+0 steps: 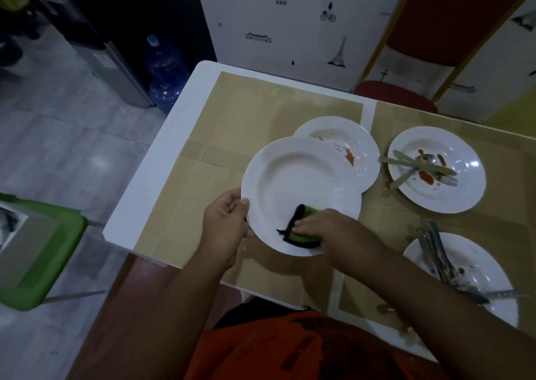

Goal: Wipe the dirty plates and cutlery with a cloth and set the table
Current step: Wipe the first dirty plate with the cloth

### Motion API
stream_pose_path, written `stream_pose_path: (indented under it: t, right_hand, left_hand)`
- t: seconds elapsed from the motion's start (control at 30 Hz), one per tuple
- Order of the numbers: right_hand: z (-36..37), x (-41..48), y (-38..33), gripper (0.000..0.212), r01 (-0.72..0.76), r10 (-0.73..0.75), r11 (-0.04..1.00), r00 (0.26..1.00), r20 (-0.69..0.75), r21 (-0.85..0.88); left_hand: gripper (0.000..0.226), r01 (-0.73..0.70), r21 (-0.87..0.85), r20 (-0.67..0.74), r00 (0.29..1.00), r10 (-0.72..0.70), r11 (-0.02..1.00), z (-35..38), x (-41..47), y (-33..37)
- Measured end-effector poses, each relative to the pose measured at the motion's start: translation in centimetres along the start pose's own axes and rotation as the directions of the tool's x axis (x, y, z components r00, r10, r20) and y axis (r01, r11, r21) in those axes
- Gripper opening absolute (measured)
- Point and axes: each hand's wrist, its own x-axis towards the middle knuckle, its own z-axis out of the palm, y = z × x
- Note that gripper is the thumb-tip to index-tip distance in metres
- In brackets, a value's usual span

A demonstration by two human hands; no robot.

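1. Plate [290, 182]: white, deep-rimmed, held above the near-left part of the table [174, 147], tilted slightly. It hides part of a second plate [348, 147] behind it; can't tell if they touch.
2. The left hand [224, 223] grips its left rim, thumb on top, fingers underneath.
3. The right hand [322, 228] clutches a green cloth [301, 220] w/ dark edging and presses it onto the plate's near side.
4. Handling: stiff, smooth, glossy, so prob. slippery, esp. if damp. Likely breakable if dropped. Weight looks moderate; one hand copes.
5. Best hold: the rim, thumb over and fingers beneath, opposite the cloth's push, as it is now.
6. The cloth is soft and bunches easily. Keep it wadded under the fingers so it doesn't skid on the glaze.
7. Progress, my read: this plate looks nearly clean.
   - The second plate has an orange smear and dark specks.
   - A third plate [464, 194], far right, has red sauce, w/ crossed cutlery [420, 166] on it.
   - A fourth plate [481, 263], near right, carries a cutlery bundle [438, 254].
   - So most of the wiping remains, and the table isn't set yet.
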Motion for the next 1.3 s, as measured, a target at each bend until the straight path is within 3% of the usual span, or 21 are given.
stream_pose_path:
  t: [0.1,0.23,0.33,0.4,0.5,0.53,0.57,0.63,0.73,0.8,0.93,0.97,1.1,1.3]
  right_hand:
    - [-0.6,-0.9,-0.4,0.048,-0.134,0.129,0.990,0.986,-0.103,-0.048]
    - [0.4,-0.5,-2.5,0.046,-0.068,0.089,0.971,0.993,-0.083,0.231]
    - [0.4,1.6,-3.4,0.051,-0.030,0.138,0.886,0.970,-0.201,0.463]
    - [0.1,3.2,-3.5,0.063,-0.062,0.269,0.850,0.905,-0.329,0.523]
    - [-0.9,5.0,-2.9,0.070,-0.136,0.522,0.767,0.700,-0.488,0.627]
    - [-1.0,5.5,-2.7,0.070,-0.166,0.534,0.793,0.653,-0.538,0.586]
    - [-0.9,5.7,-2.5,0.070,-0.178,0.487,0.843,0.652,-0.581,0.508]
    - [0.0,5.5,-2.1,0.066,-0.070,0.262,0.942,0.763,-0.591,0.328]
    - [1.8,4.1,-2.8,0.058,0.098,-0.006,0.980,0.883,-0.470,0.171]
    - [1.5,4.2,-2.4,0.055,0.090,-0.028,0.990,0.876,-0.482,0.106]
    - [-0.9,5.7,-0.8,0.069,-0.168,0.280,0.955,0.787,-0.550,0.247]
    - [-1.1,5.9,-0.6,0.070,-0.163,0.281,0.952,0.797,-0.534,0.258]
    - [0.6,4.6,-0.7,0.069,0.038,0.050,0.979,0.909,-0.414,0.201]
    - [1.0,2.2,-0.3,0.057,0.202,-0.168,0.969,0.961,-0.221,0.142]
  left_hand:
    - [0.022,0.001,-0.004,-0.014,1.000,-0.001,1.000,0.3,0.0,0.0]
    - [0.024,0.023,0.002,0.009,1.000,-0.023,1.000,1.0,-0.4,0.3]
    - [0.025,0.017,0.015,0.056,0.998,-0.018,1.000,1.8,-1.0,0.2]
    - [0.027,-0.001,0.038,0.083,0.997,-0.003,0.999,2.4,-1.4,0.1]
    - [0.029,-0.020,0.059,0.110,0.994,0.014,0.998,3.2,-2.2,-0.3]
    - [0.029,-0.025,0.055,0.118,0.993,0.018,0.998,3.4,-2.4,-0.3]
    - [0.029,-0.030,0.050,0.126,0.992,0.023,0.998,3.5,-2.5,-0.2]
    - [0.029,-0.034,0.035,0.132,0.991,0.029,0.999,3.6,-2.4,0.1]
    - [0.026,-0.033,0.008,0.123,0.992,0.032,0.999,3.3,-1.8,0.5]
    - [0.025,-0.041,0.015,0.121,0.992,0.039,0.999,2.9,-1.7,0.6]
    - [0.028,-0.059,0.055,0.120,0.991,0.052,0.997,3.0,-1.9,0.7]
    - [0.028,-0.060,0.060,0.120,0.991,0.052,0.996,3.0,-1.9,0.8]
    - [0.025,-0.048,0.031,0.106,0.993,0.045,0.998,2.4,-1.3,1.6]
    - [0.024,-0.022,0.019,0.033,0.999,0.021,1.000,1.4,0.1,2.1]
